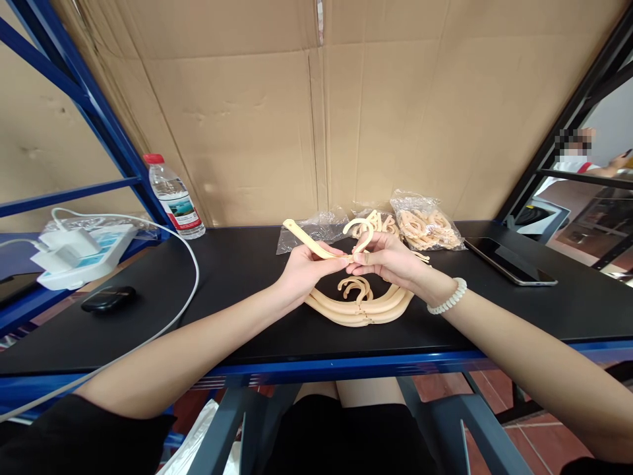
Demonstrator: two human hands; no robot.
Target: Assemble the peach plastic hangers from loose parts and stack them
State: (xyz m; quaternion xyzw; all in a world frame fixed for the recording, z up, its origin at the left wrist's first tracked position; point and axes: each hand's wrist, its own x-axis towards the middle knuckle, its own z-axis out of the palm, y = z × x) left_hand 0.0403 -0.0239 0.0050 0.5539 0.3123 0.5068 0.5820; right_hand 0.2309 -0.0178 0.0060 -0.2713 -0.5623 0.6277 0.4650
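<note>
Head view: cream hanger arm (305, 238) slants up from the left hand (304, 270).

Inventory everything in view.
Held hanger parts: 2+, cream, centre
Hangers: several, cream, front
Bagged parts: several, cream, back
Bottle: 1, clear/red, back left
Power strip: 1, white/blue, left
Adapters: 2, white, on strip
Cables: 2, white, left
Rounded device: 1, black, left
Dark slab: 1, dark, left edge
Phone: 1, dark screen, right
Table: 1, black, centre
Cardboard: sheets, tan, behind
Frames: 2, blue left, black right
Person: 1, white top, right
Bracelet: 1, white, right wrist
Left grip, right grip: bare, centre
</note>
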